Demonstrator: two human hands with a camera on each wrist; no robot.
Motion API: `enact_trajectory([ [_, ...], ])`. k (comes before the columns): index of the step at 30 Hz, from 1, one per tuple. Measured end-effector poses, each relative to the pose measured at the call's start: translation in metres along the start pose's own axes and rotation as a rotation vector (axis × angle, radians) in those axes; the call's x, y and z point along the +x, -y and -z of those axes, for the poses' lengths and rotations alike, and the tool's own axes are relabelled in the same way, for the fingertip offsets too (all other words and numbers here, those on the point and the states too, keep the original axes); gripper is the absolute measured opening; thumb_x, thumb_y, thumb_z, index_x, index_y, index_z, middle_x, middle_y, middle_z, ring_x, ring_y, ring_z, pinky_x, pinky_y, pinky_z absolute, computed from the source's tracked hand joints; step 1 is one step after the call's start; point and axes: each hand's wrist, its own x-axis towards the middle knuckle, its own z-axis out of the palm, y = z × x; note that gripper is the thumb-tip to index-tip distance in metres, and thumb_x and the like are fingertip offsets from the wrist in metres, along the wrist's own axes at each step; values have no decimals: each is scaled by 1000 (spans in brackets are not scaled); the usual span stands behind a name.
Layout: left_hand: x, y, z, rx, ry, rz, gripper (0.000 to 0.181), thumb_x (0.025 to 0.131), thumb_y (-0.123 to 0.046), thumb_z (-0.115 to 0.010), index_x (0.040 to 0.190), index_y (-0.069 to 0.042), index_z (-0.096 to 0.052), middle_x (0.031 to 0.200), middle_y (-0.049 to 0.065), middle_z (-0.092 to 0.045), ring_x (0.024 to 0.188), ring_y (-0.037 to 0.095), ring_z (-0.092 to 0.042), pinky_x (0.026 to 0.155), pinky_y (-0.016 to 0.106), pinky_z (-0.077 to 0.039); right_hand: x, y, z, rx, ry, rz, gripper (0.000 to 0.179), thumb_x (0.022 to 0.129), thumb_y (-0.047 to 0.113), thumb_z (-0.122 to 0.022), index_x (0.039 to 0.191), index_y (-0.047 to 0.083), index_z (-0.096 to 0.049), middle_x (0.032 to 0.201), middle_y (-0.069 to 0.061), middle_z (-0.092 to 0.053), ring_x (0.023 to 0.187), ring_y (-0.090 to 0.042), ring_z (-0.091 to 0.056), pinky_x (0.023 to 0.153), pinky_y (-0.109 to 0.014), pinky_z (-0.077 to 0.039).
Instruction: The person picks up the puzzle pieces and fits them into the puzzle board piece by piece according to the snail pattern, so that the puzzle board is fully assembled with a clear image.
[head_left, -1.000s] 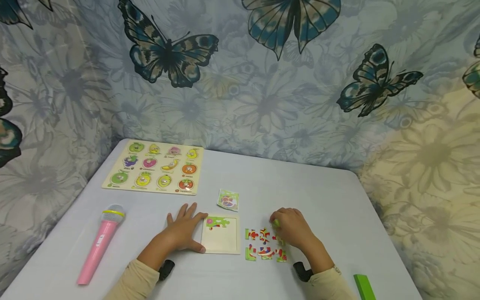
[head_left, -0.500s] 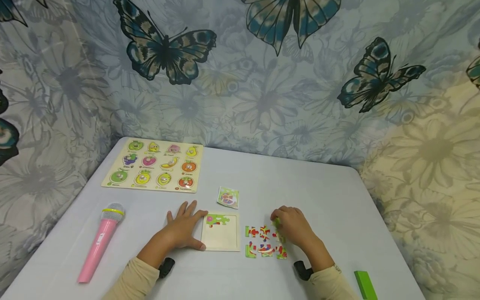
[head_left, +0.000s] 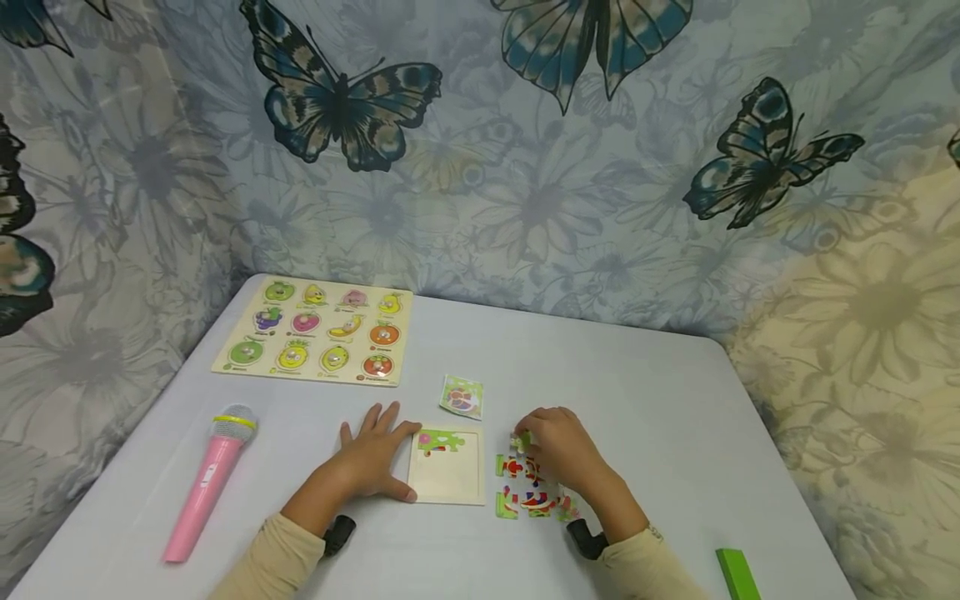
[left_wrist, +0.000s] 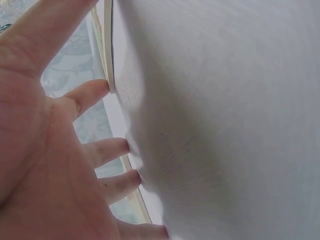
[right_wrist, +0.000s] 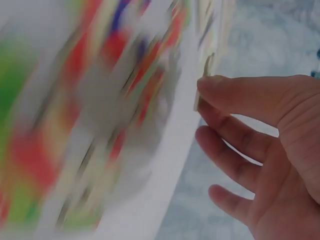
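Observation:
In the head view my left hand (head_left: 369,461) lies spread beside a square wooden puzzle tray (head_left: 447,482), thumb and index finger touching its left edge. Joined green puzzle pieces (head_left: 441,441) fill the tray's top left part. My right hand (head_left: 567,448) pinches a green puzzle piece (head_left: 521,441) between thumb and index finger, above the loose pieces; the right wrist view shows this puzzle piece (right_wrist: 204,85) edge-on. Several loose red and green puzzle pieces (head_left: 537,502) lie right of the tray, partly hidden by the right hand. The left wrist view shows straight fingers (left_wrist: 121,185) resting on the table.
Behind the tray lies a small picture card (head_left: 462,397). A fruit puzzle board (head_left: 316,332) occupies the table's back left, and a pink toy microphone (head_left: 202,496) lies at the left. One green block (head_left: 738,573) is at the front right. A patterned wall backs the white table (head_left: 615,375).
My right hand has moved left with the puzzle piece, from the right side of the loose pieces towards the tray. My left hand stays at the tray's edge.

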Motion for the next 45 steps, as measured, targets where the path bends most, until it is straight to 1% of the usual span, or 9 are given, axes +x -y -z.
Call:
enact_trajectory([
  [4,0,-2,-2,-6,2,-4,96,57,-42,-92,140,-20,-50,158,21,-21,145,48,-11,100,81,-10,11,21,1,18,2,114,19,77,12,-81,95,14,-75,102,1,-72,102,-21,-64,100,-45,-43],
  [7,1,-4,-4,-3,7,-5,96,57,-42,-92,140,-20,-49,158,21,-21,145,47,-11,101,81,-10,17,32,0,22,13,171,20,77,12,-81,97,15,-76,103,1,-72,103,-22,-63,100,-46,-44],
  [9,2,-5,-5,1,11,-3,96,57,-42,-92,140,-21,-49,158,20,-22,145,47,-11,101,80,-11,21,37,-2,20,21,190,19,78,13,-81,97,15,-77,102,2,-73,103,-21,-64,100,-46,-44],
  [18,4,-9,-6,20,14,3,97,56,-44,-92,140,-21,-49,158,20,-22,145,46,-12,101,80,-11,24,42,-14,18,57,172,16,80,13,-79,95,17,-78,99,4,-72,100,-18,-63,101,-46,-43],
  [27,4,-7,-6,26,6,2,97,56,-44,-92,140,-21,-49,158,19,-22,145,46,-12,101,81,-11,24,44,-17,-5,25,184,16,79,12,-80,94,17,-77,99,3,-71,98,-20,-63,100,-48,-43],
  [31,2,-7,-4,25,9,3,97,56,-44,-92,140,-21,-49,158,20,-22,145,46,-12,100,81,-12,24,45,-18,-7,17,179,18,78,11,-80,94,18,-77,97,4,-71,98,-19,-63,100,-47,-43],
  [36,1,-7,-3,25,13,11,97,57,-43,-92,140,-21,-49,158,20,-22,145,46,-12,101,80,-11,24,46,-17,7,41,183,18,80,13,-79,97,18,-77,97,4,-71,98,-19,-63,100,-47,-43],
  [40,0,-5,0,21,13,16,97,58,-42,-92,141,-20,-48,158,20,-21,146,46,-11,101,80,-10,22,43,-12,48,75,185,19,82,16,-77,101,16,-75,104,3,-71,105,-22,-63,101,-49,-42],
  [45,1,-1,1,19,3,14,97,58,-42,-92,141,-19,-48,158,20,-20,146,47,-10,101,80,-9,16,36,-4,58,71,161,22,81,17,-79,102,16,-75,107,1,-72,106,-24,-63,100,-50,-42],
])
